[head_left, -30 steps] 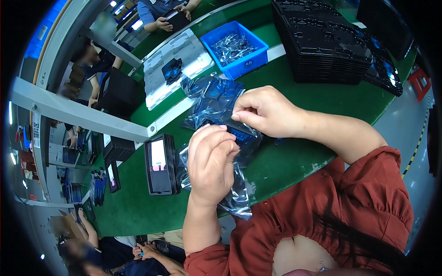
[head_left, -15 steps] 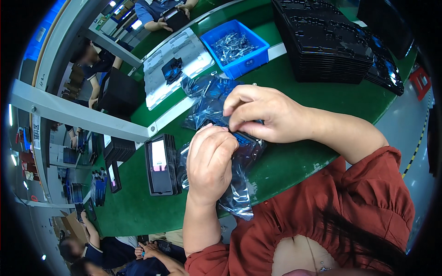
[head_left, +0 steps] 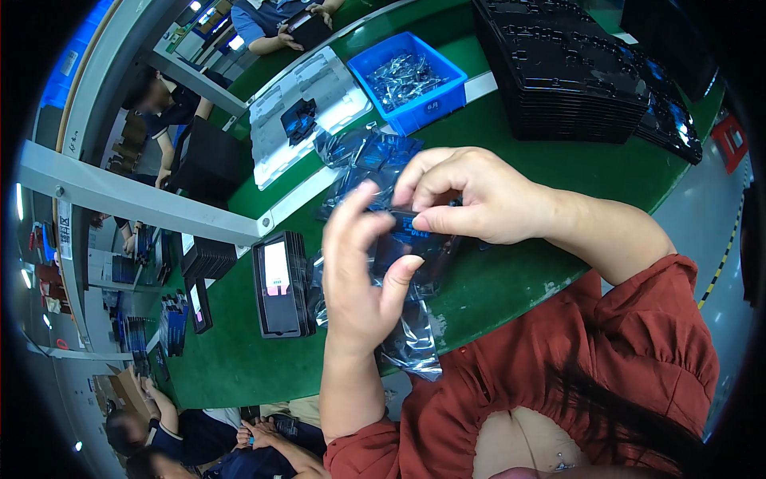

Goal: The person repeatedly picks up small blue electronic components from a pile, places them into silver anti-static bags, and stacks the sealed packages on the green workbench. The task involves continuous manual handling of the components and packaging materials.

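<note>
Between the thumb and fingers of my right hand (head_left: pixel 499 203) is the edge of a flat black piece with blue print (head_left: pixel 408 231). My left hand (head_left: pixel 355 279) is just left of that piece, thumb and fingers apart and a little blurred, with nothing held in it. Crumpled clear plastic bags (head_left: pixel 367 156) with dark contents lie beyond both hands. More shiny clear plastic (head_left: pixel 413 343) spreads under the left wrist to the table's near edge. My hands hide part of the pile.
A blue bin (head_left: pixel 431 112) of small clear packets stands at the back, beside a pale molded tray (head_left: pixel 267 152) with black pieces on it. Stacked black trays (head_left: pixel 574 104) rise at the back right. Black boxes (head_left: pixel 279 323) sit left; a metal frame (head_left: pixel 144 195) crosses there. Other people work around the green table (head_left: pixel 231 359).
My left hand has opened and drawn away from the right hand, its thumb now spread. The right hand still pinches the flat black piece, whose blue print shows more.
</note>
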`<act>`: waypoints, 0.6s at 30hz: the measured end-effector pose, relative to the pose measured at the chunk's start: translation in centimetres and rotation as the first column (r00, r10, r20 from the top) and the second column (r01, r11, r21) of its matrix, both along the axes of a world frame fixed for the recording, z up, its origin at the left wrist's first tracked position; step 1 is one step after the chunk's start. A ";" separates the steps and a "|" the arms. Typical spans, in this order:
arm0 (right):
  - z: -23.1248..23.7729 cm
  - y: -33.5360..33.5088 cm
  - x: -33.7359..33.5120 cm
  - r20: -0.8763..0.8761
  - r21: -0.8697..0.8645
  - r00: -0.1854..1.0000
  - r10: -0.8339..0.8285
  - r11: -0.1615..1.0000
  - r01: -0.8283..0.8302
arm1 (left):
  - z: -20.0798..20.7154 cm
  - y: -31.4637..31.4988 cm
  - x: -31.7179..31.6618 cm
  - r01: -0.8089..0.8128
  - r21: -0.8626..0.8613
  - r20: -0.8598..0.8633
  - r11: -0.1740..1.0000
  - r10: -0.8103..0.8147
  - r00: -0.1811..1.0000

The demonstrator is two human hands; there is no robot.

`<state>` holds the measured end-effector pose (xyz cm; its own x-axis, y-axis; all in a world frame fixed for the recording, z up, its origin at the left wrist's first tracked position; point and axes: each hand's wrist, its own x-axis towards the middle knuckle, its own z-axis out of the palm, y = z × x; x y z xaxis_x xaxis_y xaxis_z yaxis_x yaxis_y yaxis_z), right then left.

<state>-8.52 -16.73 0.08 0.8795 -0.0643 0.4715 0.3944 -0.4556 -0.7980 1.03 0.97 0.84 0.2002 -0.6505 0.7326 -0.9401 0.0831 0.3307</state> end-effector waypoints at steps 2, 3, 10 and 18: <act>-0.2 0.0 0.0 0.117 0.009 0.993 -0.016 1.000 0.015 | -0.9 0.3 0.4 0.138 0.041 -0.436 0.990 -0.106 0.894; -0.2 0.1 0.1 0.194 -0.004 0.981 -0.016 1.000 0.017 | -0.9 0.7 0.4 0.219 0.057 -0.600 0.974 -0.141 0.788; -0.1 0.8 -0.3 0.291 -0.036 0.949 -0.118 0.990 0.135 | -0.8 1.5 0.7 0.331 0.333 -0.724 0.883 0.015 0.689; 0.6 1.2 -0.7 0.134 -0.091 0.991 0.003 0.996 0.009 | -1.4 1.4 0.7 0.458 0.363 -0.754 0.812 -0.033 0.656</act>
